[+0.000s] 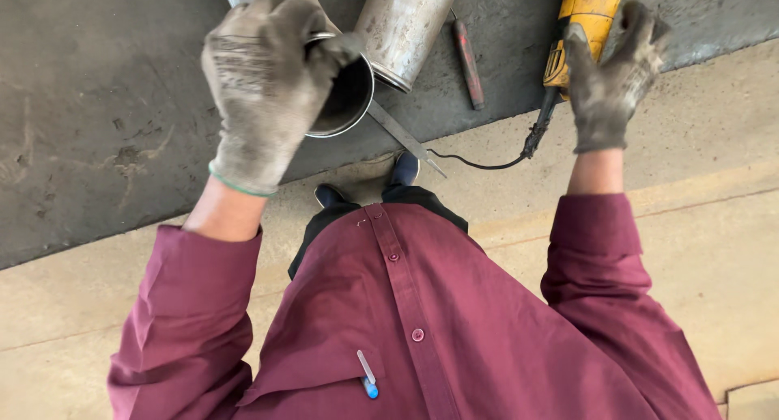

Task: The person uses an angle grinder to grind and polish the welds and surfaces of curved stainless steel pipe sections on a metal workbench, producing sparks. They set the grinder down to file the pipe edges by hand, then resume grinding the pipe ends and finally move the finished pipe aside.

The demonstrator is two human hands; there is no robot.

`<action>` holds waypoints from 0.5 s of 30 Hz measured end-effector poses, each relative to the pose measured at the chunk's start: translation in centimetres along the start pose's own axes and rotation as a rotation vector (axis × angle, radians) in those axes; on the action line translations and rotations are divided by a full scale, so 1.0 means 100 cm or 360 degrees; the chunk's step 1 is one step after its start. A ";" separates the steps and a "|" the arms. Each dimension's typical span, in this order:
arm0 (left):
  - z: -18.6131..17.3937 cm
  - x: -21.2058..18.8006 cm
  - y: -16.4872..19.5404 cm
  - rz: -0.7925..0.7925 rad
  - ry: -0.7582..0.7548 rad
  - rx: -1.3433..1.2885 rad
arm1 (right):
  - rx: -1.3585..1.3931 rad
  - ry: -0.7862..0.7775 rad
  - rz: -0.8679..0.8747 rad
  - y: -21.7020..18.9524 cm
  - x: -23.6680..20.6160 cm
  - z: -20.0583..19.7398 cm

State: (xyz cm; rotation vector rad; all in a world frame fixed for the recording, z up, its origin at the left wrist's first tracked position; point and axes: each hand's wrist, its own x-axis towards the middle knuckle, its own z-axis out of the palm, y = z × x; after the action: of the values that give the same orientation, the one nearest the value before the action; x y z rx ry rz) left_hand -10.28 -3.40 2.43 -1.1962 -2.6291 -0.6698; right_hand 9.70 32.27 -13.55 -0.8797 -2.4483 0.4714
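- The bench (97, 128) is a dark grey slab, scuffed and scratched, with dried smears on its left part; its front edge runs slantwise across the view.
- Below it lies a pale tan concrete floor (714, 249) with faint seams.
- The left hand (264, 83), in a grimy grey knit glove with a green cuff edge, is clamped over the rim of a metal pipe (345, 103), fingers curled across the open end.
- That pipe is dull steel, round, thin-walled, dark inside; it lies at the bench's front edge with its mouth facing the person.
- Just beside it rests a second metal tube (406, 26), spotted and stained.
- A flat metal file (402, 132) pokes out past the bench edge from under the pipe.
- A red-handled tool (469, 63) lies between the tubes and a yellow power tool (588, 14).
- The right hand (613, 75), gloved alike, is spread wide, fingertips touching the yellow tool's body; its black cord (487, 162) loops off the bench.
- Maroon buttoned shirt (454, 323), a pen in its pocket.
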 end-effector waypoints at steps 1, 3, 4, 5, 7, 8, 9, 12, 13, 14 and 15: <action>-0.001 -0.003 -0.002 -0.0055 0.0024 -0.0212 | -0.0135 0.0147 -0.0119 -0.004 -0.004 -0.001; -0.007 -0.016 -0.006 -0.0171 0.0070 -0.0635 | -0.0058 0.0230 -0.0281 -0.023 -0.020 0.004; -0.008 -0.020 -0.009 -0.0164 0.0075 -0.0671 | -0.0021 0.0271 -0.0361 -0.038 -0.030 0.008; -0.009 -0.025 -0.013 -0.0155 0.0077 -0.0710 | 0.0177 0.0136 -0.0440 -0.054 -0.038 0.013; -0.007 -0.037 -0.019 -0.0285 0.0078 -0.0941 | 0.0131 -0.0095 -0.0501 -0.091 -0.047 0.034; -0.006 -0.044 -0.023 -0.0427 0.0069 -0.1135 | -0.0117 -0.0194 -0.0482 -0.107 -0.047 0.046; -0.004 -0.050 -0.028 -0.0570 0.0049 -0.1331 | -0.0322 -0.0187 -0.0523 -0.122 -0.045 0.058; -0.004 -0.063 -0.049 0.0044 -0.0059 -0.1071 | -0.0535 -0.0206 -0.0530 -0.144 -0.049 0.063; -0.003 -0.061 -0.061 0.0211 -0.0130 -0.1043 | -0.0334 -0.0228 -0.0474 -0.145 -0.053 0.055; -0.003 -0.057 -0.073 0.0366 -0.0201 -0.1015 | -0.0132 -0.0258 -0.0418 -0.148 -0.060 0.042; -0.001 -0.053 -0.083 0.0519 -0.0271 -0.0990 | 0.0175 -0.0372 -0.0231 -0.152 -0.072 0.025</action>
State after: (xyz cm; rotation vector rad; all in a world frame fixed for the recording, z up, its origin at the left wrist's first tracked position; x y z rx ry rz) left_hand -13.02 -11.79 -1.94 -1.8592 -2.3178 -1.4276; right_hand 5.64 16.01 -10.84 -0.6269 -2.6438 0.6818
